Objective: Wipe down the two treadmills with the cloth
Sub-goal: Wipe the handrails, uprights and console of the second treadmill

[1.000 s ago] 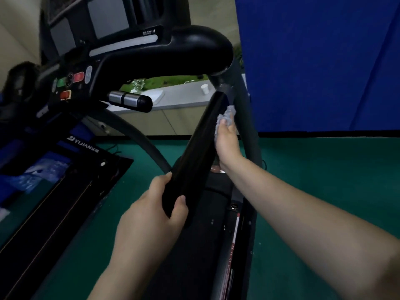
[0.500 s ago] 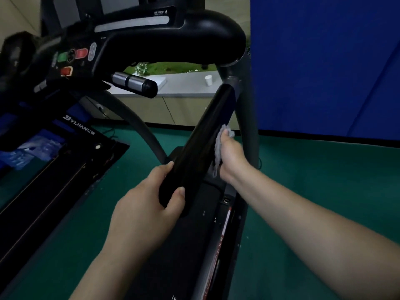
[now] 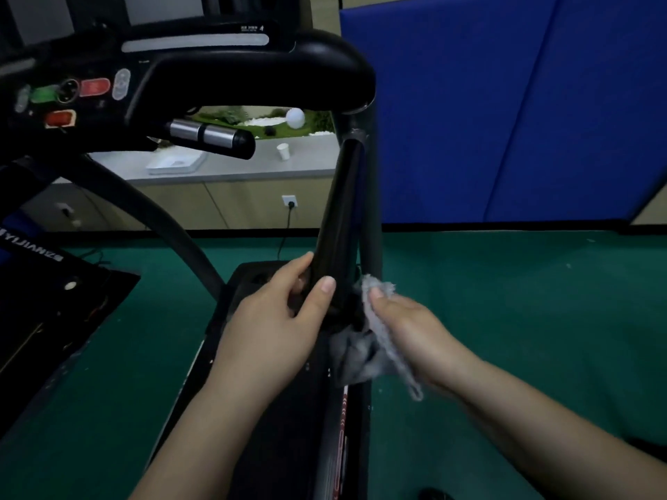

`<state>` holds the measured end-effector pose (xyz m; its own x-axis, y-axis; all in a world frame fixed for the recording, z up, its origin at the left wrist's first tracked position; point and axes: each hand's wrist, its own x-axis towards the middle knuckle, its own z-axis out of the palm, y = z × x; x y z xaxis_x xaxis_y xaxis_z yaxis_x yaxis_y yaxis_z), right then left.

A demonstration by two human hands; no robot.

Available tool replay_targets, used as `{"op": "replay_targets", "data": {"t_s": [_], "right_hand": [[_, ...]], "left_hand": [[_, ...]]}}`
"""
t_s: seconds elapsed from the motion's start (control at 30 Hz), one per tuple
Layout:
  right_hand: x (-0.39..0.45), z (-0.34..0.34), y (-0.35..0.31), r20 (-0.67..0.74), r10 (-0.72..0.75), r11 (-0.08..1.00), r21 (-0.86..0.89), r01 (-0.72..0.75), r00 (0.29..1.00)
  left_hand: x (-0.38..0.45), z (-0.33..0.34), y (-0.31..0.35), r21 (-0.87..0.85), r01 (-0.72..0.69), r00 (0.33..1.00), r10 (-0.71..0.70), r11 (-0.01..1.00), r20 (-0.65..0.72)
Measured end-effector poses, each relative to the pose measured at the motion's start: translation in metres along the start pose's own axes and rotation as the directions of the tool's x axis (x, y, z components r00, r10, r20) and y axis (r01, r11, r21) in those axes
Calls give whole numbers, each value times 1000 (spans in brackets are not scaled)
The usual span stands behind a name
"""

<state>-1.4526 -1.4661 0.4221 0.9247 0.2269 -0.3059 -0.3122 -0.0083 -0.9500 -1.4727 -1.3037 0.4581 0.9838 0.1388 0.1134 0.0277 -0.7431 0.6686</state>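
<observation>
My left hand [image 3: 278, 319] grips the lower end of the black handrail [image 3: 339, 225]; my right hand [image 3: 408, 326] clutches the grey cloth [image 3: 361, 351] against that end. I judge this treadmill [image 3: 274, 409] only partly wiped, the neighbouring one [image 3: 43, 304] remaining.

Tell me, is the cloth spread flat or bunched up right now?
Bunched up. The grey cloth hangs in crumpled folds from the right hand, pressed against the lower end of the black handrail.
</observation>
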Motion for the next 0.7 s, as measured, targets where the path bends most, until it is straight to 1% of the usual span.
{"op": "replay_targets", "data": {"t_s": [0.03,0.07,0.13,0.17,0.2,0.23,0.27,0.3,0.37,0.4,0.43,0.47,0.5,0.53,0.57,0.6,0.63,0.67,0.7], "right_hand": [[-7,-3,-7,-67,-94,993,-73,89,993],[-14,-6,-14,-127,-199,975,-130,182,972],[-22,-4,-35,-174,-414,899,-230,372,893],[-25,2,-45,-150,-517,836,-299,459,843],[-24,9,-53,-97,-604,759,-376,533,791],[-21,20,-60,-13,-667,665,-462,587,745],[-17,33,-65,77,-700,568,-542,619,710],[-13,47,-68,167,-708,484,-592,644,686],[-5,75,-67,340,-664,356,-640,681,666],[-2,86,-66,415,-607,330,-644,690,678],[0,93,-64,467,-536,342,-642,687,703],[1,96,-66,492,-474,385,-630,675,730],[2,95,-69,487,-454,437,-609,662,746],[3,91,-74,447,-481,480,-586,653,754],[6,85,-78,367,-538,509,-576,640,759],[12,76,-80,251,-601,525,-593,611,759],[19,65,-81,108,-641,542,-637,548,760],[28,54,-80,-38,-642,577,-681,451,765],[36,46,-77,-168,-606,626,-704,335,778]], "left_hand": [[-3,-2,-5,-29,-17,999,16,999,-35],[-7,-3,-9,-53,-45,996,40,998,-85],[-14,-4,-15,-149,-88,983,62,985,-173],[-16,-6,-15,-271,-79,984,31,959,-177],[-16,-8,-15,-447,-45,990,-22,893,-142],[-16,-12,-13,-632,8,996,-65,775,-67],[-15,-17,-10,-781,72,996,-83,620,26],[-13,-23,-8,-880,125,992,-73,458,103],[-7,-38,-9,-966,209,978,-55,155,203],[-3,-45,-13,-966,257,965,-64,20,256],[1,-51,-19,-946,309,946,-74,-96,316],[5,-55,-26,-916,355,924,-80,-186,374],[9,-56,-34,-887,385,907,-74,-253,415],[13,-56,-42,-864,396,900,-54,-312,432],[15,-53,-50,-852,382,903,-50,-359,427],[17,-50,-56,-853,346,914,-63,-390,400],[19,-46,-64,-875,292,931,-96,-387,353],[18,-41,-70,-906,224,948,-135,-358,288],[17,-34,-71,-942,167,959,-175,-290,224]]}}
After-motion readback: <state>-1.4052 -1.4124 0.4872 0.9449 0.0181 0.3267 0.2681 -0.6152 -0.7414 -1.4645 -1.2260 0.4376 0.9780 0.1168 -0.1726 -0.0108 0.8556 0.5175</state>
